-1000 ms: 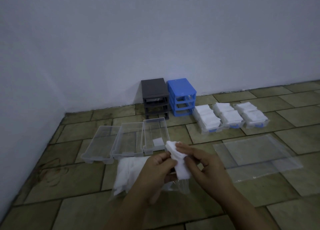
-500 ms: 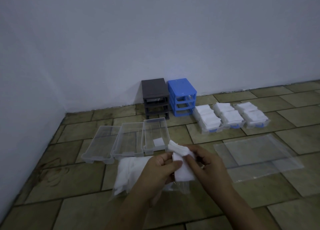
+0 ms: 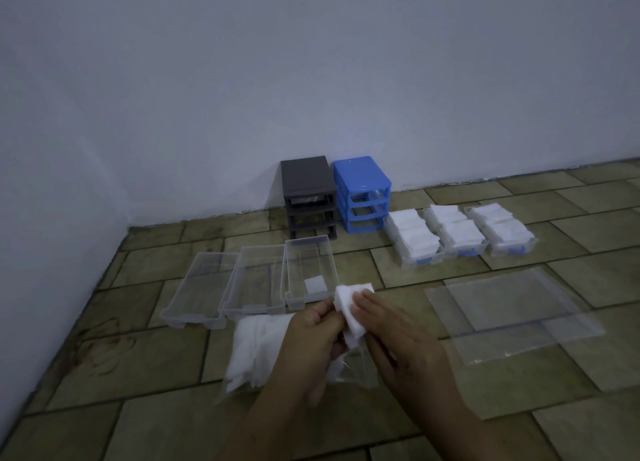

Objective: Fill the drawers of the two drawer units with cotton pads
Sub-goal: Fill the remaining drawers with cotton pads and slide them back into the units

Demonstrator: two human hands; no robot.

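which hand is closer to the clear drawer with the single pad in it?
Left. The left hand sits just below that drawer's front edge, gripping the cotton pads. The right hand grips them too, further right of the drawer.

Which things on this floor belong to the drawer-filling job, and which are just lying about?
Part of the job:
- cotton pads, gripped by left hand and right hand
- bag of pads
- three clear drawers, the right one holding a single pad
- three filled drawers
- grey unit, blue unit

Lying about:
- flat clear plastic bags
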